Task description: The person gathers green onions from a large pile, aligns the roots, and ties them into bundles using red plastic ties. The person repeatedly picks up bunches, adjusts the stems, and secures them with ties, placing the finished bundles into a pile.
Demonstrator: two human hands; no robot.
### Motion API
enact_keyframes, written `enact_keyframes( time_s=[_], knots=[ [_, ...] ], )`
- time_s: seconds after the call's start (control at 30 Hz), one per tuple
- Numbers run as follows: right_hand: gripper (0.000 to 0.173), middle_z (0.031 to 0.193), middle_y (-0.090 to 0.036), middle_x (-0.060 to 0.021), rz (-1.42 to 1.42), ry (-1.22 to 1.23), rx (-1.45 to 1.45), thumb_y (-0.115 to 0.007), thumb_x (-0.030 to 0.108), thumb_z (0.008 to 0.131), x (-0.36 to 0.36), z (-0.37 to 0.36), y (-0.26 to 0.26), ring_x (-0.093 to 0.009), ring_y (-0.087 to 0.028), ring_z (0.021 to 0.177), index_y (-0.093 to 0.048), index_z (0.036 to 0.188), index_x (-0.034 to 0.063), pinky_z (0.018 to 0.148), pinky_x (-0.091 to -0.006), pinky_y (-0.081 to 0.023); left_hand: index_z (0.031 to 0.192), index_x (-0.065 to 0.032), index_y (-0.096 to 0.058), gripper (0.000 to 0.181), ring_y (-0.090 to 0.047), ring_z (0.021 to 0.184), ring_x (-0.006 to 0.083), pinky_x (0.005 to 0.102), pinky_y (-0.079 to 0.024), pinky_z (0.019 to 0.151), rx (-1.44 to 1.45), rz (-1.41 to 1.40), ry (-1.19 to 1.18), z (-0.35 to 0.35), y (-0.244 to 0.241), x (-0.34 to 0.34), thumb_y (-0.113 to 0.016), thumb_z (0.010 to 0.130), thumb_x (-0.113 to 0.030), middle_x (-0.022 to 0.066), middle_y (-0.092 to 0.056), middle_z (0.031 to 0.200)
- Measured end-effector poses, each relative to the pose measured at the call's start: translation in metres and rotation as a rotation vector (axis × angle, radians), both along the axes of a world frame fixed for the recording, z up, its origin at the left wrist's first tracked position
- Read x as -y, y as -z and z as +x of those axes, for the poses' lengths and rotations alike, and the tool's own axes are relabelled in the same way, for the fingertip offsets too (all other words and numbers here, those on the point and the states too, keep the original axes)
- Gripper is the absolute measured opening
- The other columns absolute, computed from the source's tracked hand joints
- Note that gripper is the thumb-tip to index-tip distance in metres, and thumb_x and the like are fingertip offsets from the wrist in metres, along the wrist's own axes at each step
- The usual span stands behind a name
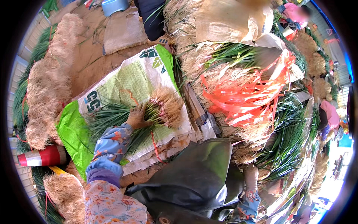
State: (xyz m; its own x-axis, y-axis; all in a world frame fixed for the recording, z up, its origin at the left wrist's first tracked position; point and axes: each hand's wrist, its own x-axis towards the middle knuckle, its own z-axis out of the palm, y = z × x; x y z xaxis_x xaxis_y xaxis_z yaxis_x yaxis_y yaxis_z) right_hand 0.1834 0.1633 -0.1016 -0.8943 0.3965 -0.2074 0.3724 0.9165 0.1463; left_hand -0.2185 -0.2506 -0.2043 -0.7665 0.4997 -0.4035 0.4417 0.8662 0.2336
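Note:
A bunch of green onions (152, 110) with pinkish bulbs and pale, bushy roots lies across a white and green woven plastic sack (112, 81). Over its stalks my left hand (138, 116), in what looks like a thin glove, rests with the fingers across the bunch and the thumb apart. A red plastic strap (154, 147) runs out from under the bunch. My right hand (251, 170) is down at the right, beside the dark apron (190, 170) over my lap, reaching against a heap of onions (289, 134). Its fingers are hidden among roots.
Red plastic strips (243, 98) drape over the right-hand heap, below a burlap sack (221, 22). Tied onions with matted roots (50, 78) line the left, near a red and white traffic cone (42, 156). Another person's leg (152, 19) and a blue basin (114, 7) are ahead.

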Motion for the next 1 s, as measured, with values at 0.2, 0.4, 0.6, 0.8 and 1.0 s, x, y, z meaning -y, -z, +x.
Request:
enact_keyframes(
  time_s=[0.2, 0.4, 0.6, 0.8, 1.0],
  knots=[
    [0.02, 0.092, -0.06, -0.0004, 0.069, -0.19, -0.064, -0.058, 0.014, 0.066, -0.005, 0.0, 0.001, -0.02, -0.058, 0.083, -0.063, 0.085, 0.0197, 0.063, -0.0329, -0.05, 0.114, -0.0009, -0.05, 0.053, -0.055, 0.096, 0.036, 0.0388, -0.043, 0.084, -0.207, 0.617, -0.238, -0.058, -0.03, -0.034, -0.057, 0.081, -0.042, 0.0212, -0.056, 0.107],
    [0.013, 0.074, -0.061, -0.0009, 0.222, -0.178, 0.071, -0.058, 0.016, 0.067, -0.006, -0.004, 0.008, -0.019, -0.06, 0.068, -0.063, 0.079, 0.0158, 0.053, -0.0332, -0.049, 0.124, 0.0072, -0.038, 0.065, -0.063, 0.072, 0.0182, 0.0257, -0.049, 0.055, 0.442, 1.067, -0.729, -0.149, -0.001, -0.169, -0.052, 0.085, -0.044, 0.0207, -0.052, 0.116],
    [0.015, 0.067, -0.059, -0.0113, -0.027, 0.145, -0.09, -0.06, 0.022, 0.072, -0.006, 0.005, 0.019, -0.031, -0.057, 0.059, -0.061, 0.078, 0.0093, 0.051, -0.0416, -0.046, 0.108, -0.0057, -0.052, 0.036, -0.055, 0.076, 0.021, 0.0343, -0.045, 0.066, -0.007, 0.835, -0.164, -0.177, 0.054, -0.205, -0.059, 0.075, -0.018, 0.0117, -0.056, 0.09],
    [0.013, 0.07, -0.058, -0.0061, 0.101, 0.027, -0.029, -0.06, 0.018, 0.067, -0.007, 0.007, 0.028, -0.025, -0.057, 0.064, -0.062, 0.079, 0.0111, 0.053, -0.0383, -0.047, 0.091, -0.0032, -0.061, 0.018, -0.047, 0.054, 0.0073, 0.0208, -0.038, 0.051, 0.228, 1.523, -0.895, -0.081, -0.042, -0.141, -0.052, 0.086, -0.018, 0.0023, -0.056, 0.066],
    [0.012, 0.073, -0.056, -0.0067, 0.066, -0.253, 0.29, -0.054, 0.015, 0.075, 0.012, -0.043, -0.046, -0.023, -0.057, 0.065, -0.059, 0.085, 0.0092, 0.049, -0.0321, -0.046, 0.099, 0.0002, -0.059, 0.018, -0.051, 0.063, 0.0063, 0.0184, -0.042, 0.058, 0.344, 1.408, -0.513, 0.026, -0.15, -0.085, -0.049, 0.09, -0.012, 0.0006, -0.058, 0.074]
  ],
)
